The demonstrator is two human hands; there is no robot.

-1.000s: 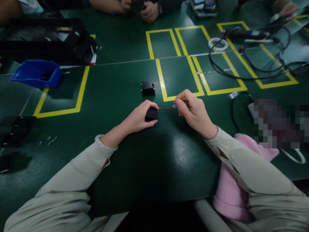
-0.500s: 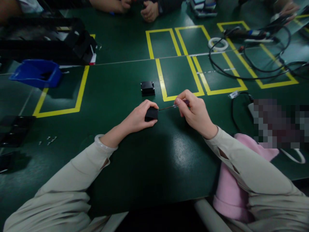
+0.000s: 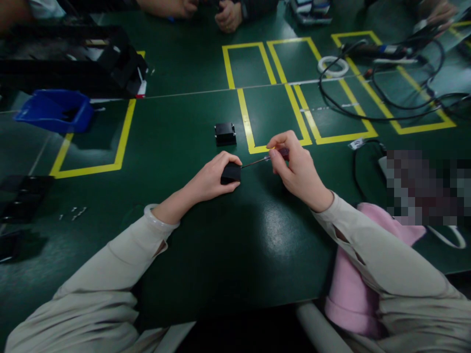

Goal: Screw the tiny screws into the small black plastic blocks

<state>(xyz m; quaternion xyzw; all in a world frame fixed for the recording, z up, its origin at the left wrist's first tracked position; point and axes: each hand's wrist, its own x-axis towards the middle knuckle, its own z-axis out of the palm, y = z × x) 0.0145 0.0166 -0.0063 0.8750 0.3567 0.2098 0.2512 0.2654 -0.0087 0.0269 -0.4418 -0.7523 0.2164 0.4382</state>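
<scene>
On the green table, my left hand is closed around a small black block, thumb on the near side and fingers over the far side. My right hand grips a screwdriver by its dark red handle. The thin shaft points left, and its tip meets the right side of the block; whatever it touches there is too small to make out. Just beyond my left hand stands a second black block with shiny metal bits at its sides.
Left lie small metal screws, dark parts and a blue bin, with a long black rack behind. Black cables and a white tape ring are far right; pink cloth lies under my right forearm. Another person's hand rests opposite.
My right hand has shifted slightly upward on the screwdriver and its fingers have loosened and rolled around the handle. My left hand and the block stay where they were.
</scene>
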